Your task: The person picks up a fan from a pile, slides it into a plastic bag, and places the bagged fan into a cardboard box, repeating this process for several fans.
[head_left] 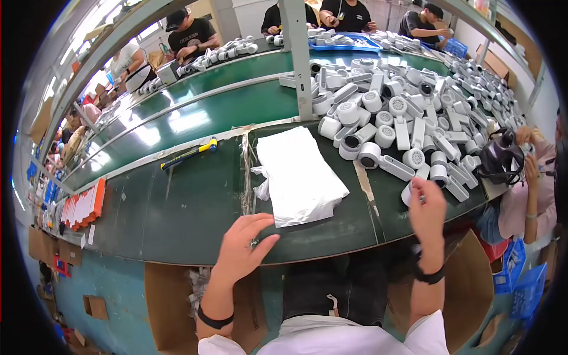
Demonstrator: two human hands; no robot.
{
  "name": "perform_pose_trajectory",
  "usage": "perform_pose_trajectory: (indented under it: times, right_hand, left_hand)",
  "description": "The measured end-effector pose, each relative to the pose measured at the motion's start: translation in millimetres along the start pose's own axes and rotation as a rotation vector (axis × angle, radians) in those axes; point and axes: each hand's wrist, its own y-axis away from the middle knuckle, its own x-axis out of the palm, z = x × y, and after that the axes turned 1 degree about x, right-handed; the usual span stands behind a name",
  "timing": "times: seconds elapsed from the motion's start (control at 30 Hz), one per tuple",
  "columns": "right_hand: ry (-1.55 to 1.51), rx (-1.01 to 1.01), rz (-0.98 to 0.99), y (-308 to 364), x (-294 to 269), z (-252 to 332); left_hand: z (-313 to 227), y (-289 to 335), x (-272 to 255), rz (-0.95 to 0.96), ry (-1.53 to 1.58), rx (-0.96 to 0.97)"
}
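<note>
My left hand (pixel 241 248) is open, fingers spread, with its fingertips at the lower left corner of a stack of white plastic bags (pixel 302 177). The bags lie flat on the dark green bench, crumpled along their left side. At the near edge of a big pile of grey-white handheld devices (pixel 416 158), my right hand (pixel 427 213) has its fingers curled against one round-headed device (pixel 406 193). That hand partly hides this device. The piled devices have round heads, some with grilles, and flat handles.
A yellow-and-black hammer (pixel 189 155) lies left of the bags. Orange-and-white flat boxes (pixel 86 204) stand at the bench's left end. A metal post (pixel 300 71) rises behind the bags. Cardboard boxes (pixel 168 307) are below the bench. Co-workers sit across and at right, beside a black bag (pixel 502 157).
</note>
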Motion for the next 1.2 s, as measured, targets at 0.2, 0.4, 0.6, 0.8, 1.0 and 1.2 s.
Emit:
perform_pose_trajectory:
  times: [0.2, 0.4, 0.6, 0.8, 1.0, 1.2]
  right_hand:
    - [0.404, -0.067, 0.358, -14, -43, -85]
    - [0.360, 0.024, 0.581, -8, -28, -95]
    - [0.408, 0.002, 0.542, -19, -22, -102]
    - [0.374, -0.030, 0.388, -22, -5, -104]
    - [0.514, -0.095, 0.474, -27, -2, -103]
    - [0.414, -0.214, 0.400, -18, -8, -100]
  left_hand:
    - [5, -37, 48, 0.148, -0.339, 0.186]
    - [24, -40, 62, 0.198, -0.491, 0.207]
    - [18, -45, 64, 0.153, -0.461, 0.226]
    - [21, -49, 65, 0.185, -0.471, 0.173]
    - [12, -51, 64, 0.157, -0.435, 0.214]
    - [22, -55, 63, 0.128, -0.409, 0.172]
